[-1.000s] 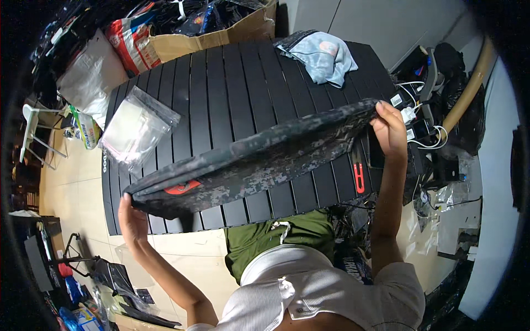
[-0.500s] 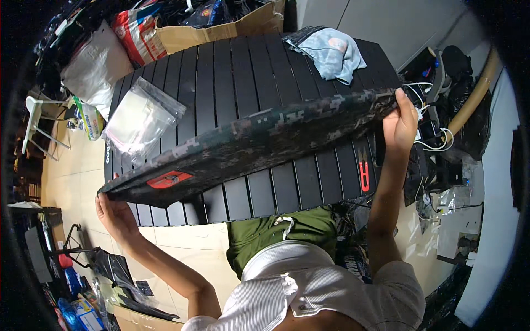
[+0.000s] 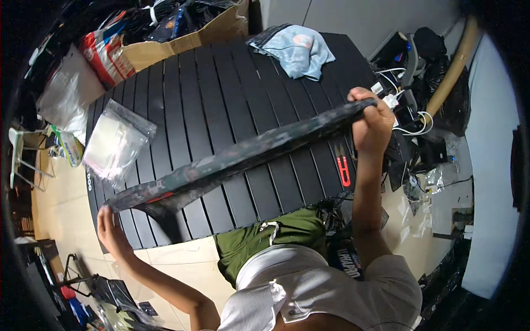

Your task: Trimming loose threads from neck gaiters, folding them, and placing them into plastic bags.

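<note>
Head view gave me a dark camouflage cloth [image 3: 237,157] drawn out in a long, narrow band over the slatted black table [image 3: 193,110], running from the near left corner up toward the right side. At its lower end, the left hand [image 3: 113,234] had the tip pinched between thumb and fingers; at the other, the right hand [image 3: 371,127] had its fingers curled tightly around the bunched end. From where I sat, I could not tell whether any of the cloth's underside touched the table. A sliver of red patch [image 3: 160,197] showed near the left end. Past the table's far edge, an open cardboard box [image 3: 160,51] held a heap of dark, glossy plastic bundles [image 3: 204,16]. Just left of it leaned a red-and-white sack [image 3: 107,52], and nearer stood a bulging white bag [image 3: 66,88]; I could not make out the contents of either. Clear plastic bags [image 3: 118,140] lay overlapping on the table's left side, something pale showing through them. On the right, a black plastic bag [image 3: 447,105] hid whatever it contained, behind a tan tube [image 3: 455,71]. Red-handled snips [image 3: 343,170] lay near the right forearm, and a crumpled light-blue cloth [image 3: 302,55] rested at the table's far edge.
</note>
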A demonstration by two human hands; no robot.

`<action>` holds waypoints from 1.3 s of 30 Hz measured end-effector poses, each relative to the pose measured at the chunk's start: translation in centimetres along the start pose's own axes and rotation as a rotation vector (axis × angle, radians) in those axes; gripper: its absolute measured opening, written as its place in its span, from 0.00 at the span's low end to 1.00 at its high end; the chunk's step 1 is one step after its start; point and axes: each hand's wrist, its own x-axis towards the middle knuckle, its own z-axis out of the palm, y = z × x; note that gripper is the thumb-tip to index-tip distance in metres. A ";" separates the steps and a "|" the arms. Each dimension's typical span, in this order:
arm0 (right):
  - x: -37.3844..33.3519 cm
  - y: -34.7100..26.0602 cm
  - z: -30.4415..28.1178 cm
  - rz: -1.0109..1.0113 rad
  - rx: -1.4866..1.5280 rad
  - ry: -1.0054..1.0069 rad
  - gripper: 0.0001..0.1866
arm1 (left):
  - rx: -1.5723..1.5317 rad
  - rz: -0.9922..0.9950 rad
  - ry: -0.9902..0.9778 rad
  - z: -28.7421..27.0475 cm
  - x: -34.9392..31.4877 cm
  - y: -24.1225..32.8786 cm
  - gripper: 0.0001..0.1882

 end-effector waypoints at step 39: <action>-4.0 -1.3 6.2 0.162 0.296 -0.441 0.10 | -0.308 -0.176 -1.509 28.5 -12.8 6.5 0.14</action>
